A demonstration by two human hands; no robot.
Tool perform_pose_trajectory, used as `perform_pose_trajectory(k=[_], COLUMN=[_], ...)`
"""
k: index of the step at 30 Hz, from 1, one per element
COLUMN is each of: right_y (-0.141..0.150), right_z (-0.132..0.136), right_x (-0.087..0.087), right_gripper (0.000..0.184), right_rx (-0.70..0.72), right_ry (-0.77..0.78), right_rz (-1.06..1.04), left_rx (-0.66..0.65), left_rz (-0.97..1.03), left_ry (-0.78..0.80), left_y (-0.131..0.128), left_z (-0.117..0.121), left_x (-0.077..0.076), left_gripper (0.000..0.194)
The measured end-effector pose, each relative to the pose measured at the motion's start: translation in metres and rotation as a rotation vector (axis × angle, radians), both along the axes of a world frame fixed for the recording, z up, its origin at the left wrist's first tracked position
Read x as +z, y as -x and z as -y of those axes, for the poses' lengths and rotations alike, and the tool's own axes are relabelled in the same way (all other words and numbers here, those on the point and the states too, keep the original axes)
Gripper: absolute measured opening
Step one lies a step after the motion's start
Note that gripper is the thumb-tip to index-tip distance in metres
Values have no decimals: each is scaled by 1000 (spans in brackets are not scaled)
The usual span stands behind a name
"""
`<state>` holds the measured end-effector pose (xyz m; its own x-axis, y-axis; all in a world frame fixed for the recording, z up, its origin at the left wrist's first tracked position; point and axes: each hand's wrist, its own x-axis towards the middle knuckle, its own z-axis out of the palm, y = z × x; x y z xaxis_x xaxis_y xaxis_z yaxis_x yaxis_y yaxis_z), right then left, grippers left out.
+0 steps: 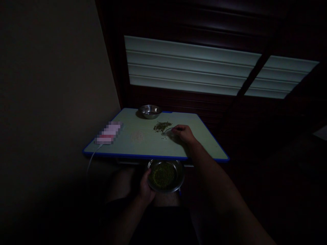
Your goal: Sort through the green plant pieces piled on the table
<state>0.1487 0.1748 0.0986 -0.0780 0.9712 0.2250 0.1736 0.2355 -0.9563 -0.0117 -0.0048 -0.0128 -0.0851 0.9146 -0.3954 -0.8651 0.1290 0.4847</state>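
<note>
My left hand (145,186) grips the rim of a steel bowl (180,177) full of small green grains, held just below the near edge of the table. My right hand (184,132) rests on the tabletop with fingers curled, pinched round a small shiny thing I cannot make out, right beside a loose pile of green grains (161,126). A faint patch of pale grains (137,136) lies to the left of that pile. The room is dim.
A small pale green table with a blue edge (133,156) stands before me. An empty steel bowl (149,111) sits at its far side. A pink blurred flat object (108,133) with a white cable (92,159) lies at the left. A wall is on the left.
</note>
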Motion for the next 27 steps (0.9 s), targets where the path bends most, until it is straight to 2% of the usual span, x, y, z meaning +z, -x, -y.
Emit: perform_pose_trajectory(k=[6,12,21,27], right_y=[-3,-4,-2,-3], right_z=[0,0,8,6], right_x=[0,-3,5,1], right_gripper=[22,30,31,33], right_rx=[-73,4,41,52], right_ry=[25,54,102,71], right_rz=[36,72,76,136], left_rx=[-4,-7,-4,-13], left_rz=[3,16,-1,8], left_ry=[16,19,47,46], left_y=[0,0,0,0], left_z=[0,0,0,-1], left_x=[-1,-1,5,1], left_gripper=[28,27,25,26])
